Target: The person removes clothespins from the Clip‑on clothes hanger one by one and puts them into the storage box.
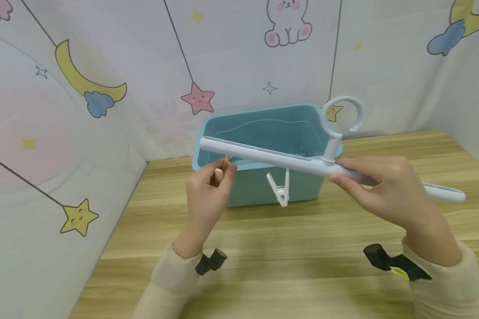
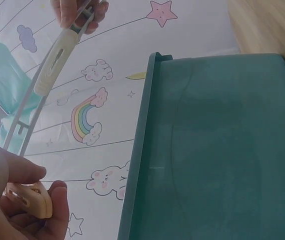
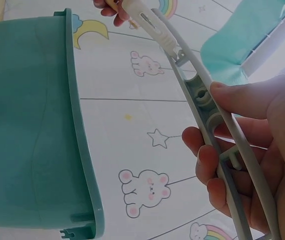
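My right hand (image 1: 387,190) grips a pale blue-white plastic clothes hanger (image 1: 255,153) near its middle, fingers and thumb around the bar. Its open-ring hook (image 1: 323,115) points up, and the bar slants down to the right. A white clothespin (image 1: 281,193) hangs from the bar's underside, left of the hook; the right wrist view shows the same clothespin (image 3: 150,27) at the bar. Between thumb and fingers, my left hand (image 1: 207,190) pinches a peach-coloured clothespin (image 1: 218,174) close below the hanger's left end. Fingers partly hide this clothespin (image 2: 42,201) in the left wrist view.
Behind the hands, a teal plastic bin (image 1: 271,195) stands on the wood-grain table (image 1: 287,266), its far side near the patterned backdrop (image 1: 239,53). The hanger crosses over the bin's front rim in the head view. Fabric also lines the left side.
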The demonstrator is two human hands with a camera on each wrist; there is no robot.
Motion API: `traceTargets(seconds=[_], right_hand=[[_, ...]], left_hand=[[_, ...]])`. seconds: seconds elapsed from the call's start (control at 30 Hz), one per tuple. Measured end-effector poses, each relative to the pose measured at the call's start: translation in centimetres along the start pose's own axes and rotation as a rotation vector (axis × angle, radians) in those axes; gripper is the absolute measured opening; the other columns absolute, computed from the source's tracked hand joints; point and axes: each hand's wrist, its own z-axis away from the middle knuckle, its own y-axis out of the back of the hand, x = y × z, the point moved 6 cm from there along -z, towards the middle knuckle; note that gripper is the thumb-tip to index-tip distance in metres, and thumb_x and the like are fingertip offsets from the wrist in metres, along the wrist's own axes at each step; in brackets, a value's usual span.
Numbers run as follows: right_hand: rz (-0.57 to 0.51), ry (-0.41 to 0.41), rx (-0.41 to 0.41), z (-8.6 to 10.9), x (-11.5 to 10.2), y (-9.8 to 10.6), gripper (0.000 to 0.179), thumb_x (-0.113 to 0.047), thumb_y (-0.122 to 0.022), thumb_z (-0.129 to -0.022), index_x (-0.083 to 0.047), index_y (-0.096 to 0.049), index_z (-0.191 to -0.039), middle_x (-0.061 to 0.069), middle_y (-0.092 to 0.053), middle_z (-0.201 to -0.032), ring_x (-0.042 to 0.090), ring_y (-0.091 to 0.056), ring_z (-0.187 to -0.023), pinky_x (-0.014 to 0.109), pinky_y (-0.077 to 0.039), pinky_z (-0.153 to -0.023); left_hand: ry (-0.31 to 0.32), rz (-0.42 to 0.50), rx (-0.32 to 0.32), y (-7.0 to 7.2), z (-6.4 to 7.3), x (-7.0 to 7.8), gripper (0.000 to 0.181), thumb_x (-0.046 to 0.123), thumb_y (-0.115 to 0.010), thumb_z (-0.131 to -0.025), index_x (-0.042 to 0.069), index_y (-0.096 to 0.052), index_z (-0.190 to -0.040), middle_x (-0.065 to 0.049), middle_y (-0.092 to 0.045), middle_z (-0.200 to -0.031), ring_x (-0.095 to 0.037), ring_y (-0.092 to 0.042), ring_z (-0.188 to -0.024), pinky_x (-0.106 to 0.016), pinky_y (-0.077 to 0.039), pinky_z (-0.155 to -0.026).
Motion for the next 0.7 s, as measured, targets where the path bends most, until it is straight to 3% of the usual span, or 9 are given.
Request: traceTargets(seconds=[0.17, 0.3, 0.5, 0.7], right_hand=[[0.002, -0.01, 0.008, 0.0, 0.0, 0.2, 0.058, -0.053, -0.056, -0.092, 0.002, -0.075, -0.086, 0.007, -0.072, -0.073, -0.006, -0.058, -0.064, 0.008, -0.046, -0.06], [0.005, -0.017, 0.014, 0.0, 0.1, 0.4, 0.059, -0.053, -0.057, -0.092, 0.002, -0.075, -0.087, 0.008, -0.072, -0.075, -0.008, -0.058, -0.067, 0.007, -0.046, -0.062], [0.009, -0.021, 0.014, 0.1, 0.2, 0.6, 0.058, -0.053, -0.057, -0.092, 0.002, -0.075, -0.087, 0.009, -0.073, -0.075, -0.008, -0.058, -0.067, 0.007, -0.045, -0.062], [0.004, -0.025, 0.013, 0.2, 0.3, 0.7, 0.058, -0.053, -0.057, -0.092, 0.002, -0.075, -0.087, 0.008, -0.072, -0.074, -0.008, -0.057, -0.066, 0.007, -0.045, -0.061]], left_hand=[[0.146, 0.029, -0.05, 0.2, -1.1, -1.3, 0.012, 0.006, -0.07, -0.088, -0.006, -0.07, -0.086, -0.003, -0.046, -0.053, -0.009, -0.036, -0.047, -0.019, -0.028, -0.046], [0.286, 0.071, -0.077, 0.2, -2.0, -2.3, 0.016, 0.009, -0.069, -0.089, -0.005, -0.066, -0.083, -0.003, -0.053, -0.057, -0.01, -0.048, -0.051, -0.02, -0.037, -0.048], [0.488, 0.067, -0.125, -0.3, -3.3, -3.6, 0.01, 0.005, -0.061, -0.091, -0.001, -0.068, -0.095, -0.013, -0.062, -0.071, -0.016, -0.053, -0.06, -0.023, -0.038, -0.052], [0.597, 0.139, -0.191, -1.2, -4.3, -4.8, 0.02, 0.013, -0.06, -0.095, 0.001, -0.068, -0.108, -0.015, -0.063, -0.08, -0.019, -0.057, -0.073, -0.027, -0.042, -0.066]])
